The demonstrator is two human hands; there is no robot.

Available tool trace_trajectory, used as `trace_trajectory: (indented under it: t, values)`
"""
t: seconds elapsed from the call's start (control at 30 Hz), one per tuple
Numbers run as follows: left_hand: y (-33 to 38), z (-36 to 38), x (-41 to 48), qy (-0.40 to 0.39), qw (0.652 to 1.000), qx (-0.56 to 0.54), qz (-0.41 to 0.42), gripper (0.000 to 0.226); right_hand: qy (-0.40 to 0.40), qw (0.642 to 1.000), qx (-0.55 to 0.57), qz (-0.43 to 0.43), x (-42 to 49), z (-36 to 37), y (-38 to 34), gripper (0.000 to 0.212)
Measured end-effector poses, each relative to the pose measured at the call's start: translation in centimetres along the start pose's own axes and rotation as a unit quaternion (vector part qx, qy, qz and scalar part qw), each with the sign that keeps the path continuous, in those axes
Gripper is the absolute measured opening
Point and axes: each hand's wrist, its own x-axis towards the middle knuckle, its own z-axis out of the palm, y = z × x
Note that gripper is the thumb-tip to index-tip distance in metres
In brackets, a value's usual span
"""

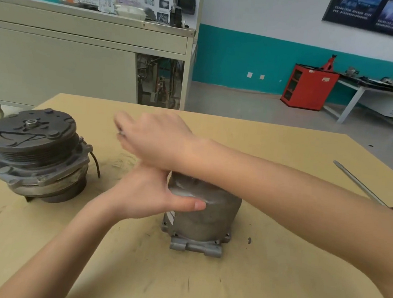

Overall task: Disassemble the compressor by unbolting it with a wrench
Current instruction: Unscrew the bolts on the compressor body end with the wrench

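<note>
Steadying the compressor housing [204, 221] mid-worktop [273, 288], the left hand [143, 196] wraps its grip round it. The blurred right hand [158, 140] crosses above, its grip unclear. Separation seems under way; the next move probably needs a wrench, which is not visible.

There was room along the bottom of the table [177, 291]. The grey housing [208, 219] blocked the middle, the pulley part [34, 152] the left.

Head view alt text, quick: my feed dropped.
The left hand holds the grey housing upright on the table, thumb across its front; the blurred right hand crosses above it. The pulley half stands to the left, and a long tool lies at far right.
</note>
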Motion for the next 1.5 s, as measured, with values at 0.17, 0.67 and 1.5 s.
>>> trace_trajectory:
  t: [0.17,0.67,1.5]
  values:
    - [-3.4,0.9,1.4,-0.228,0.811,0.446,-0.301,0.035,0.17,0.98,-0.054,-0.085,-6.6,-1.0,-3.8,0.032]
    - [-0.6,1.1,2.8,0.063,0.989,0.133,0.021,0.105,0.422,0.525,0.659,0.334,-20.8,0.0,3.1,0.022]
    - [-0.2,1.3,2.6,0.076,0.988,0.131,0.009,0.111,-0.062,0.965,0.194,0.167,1.8,2.5,8.4,0.026]
